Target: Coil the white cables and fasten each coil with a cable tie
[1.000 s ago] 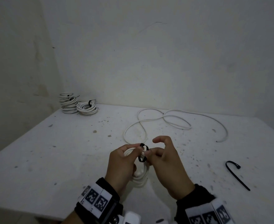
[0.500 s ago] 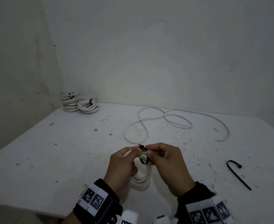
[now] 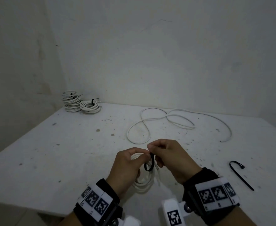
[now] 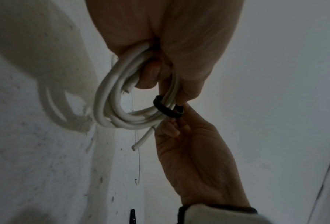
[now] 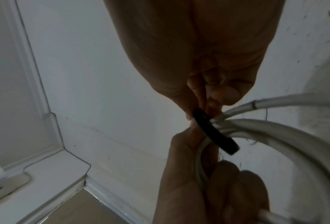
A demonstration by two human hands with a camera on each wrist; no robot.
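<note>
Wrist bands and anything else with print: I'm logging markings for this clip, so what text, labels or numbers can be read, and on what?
No readable words or numbers.
Left wrist band: black-and-white square code patterns; tiny print beside them too small to read.
Right wrist band: the same, print too blurred to read.
White block under the right wrist: one code pattern, no text.

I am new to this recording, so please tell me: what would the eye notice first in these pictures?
First, the two hands, left hand and right hand, at the near table edge, holding a white coil with a black tie looped around it. Next, a loose cable sprawls behind them, and tied coils sit in the far left corner.
</note>
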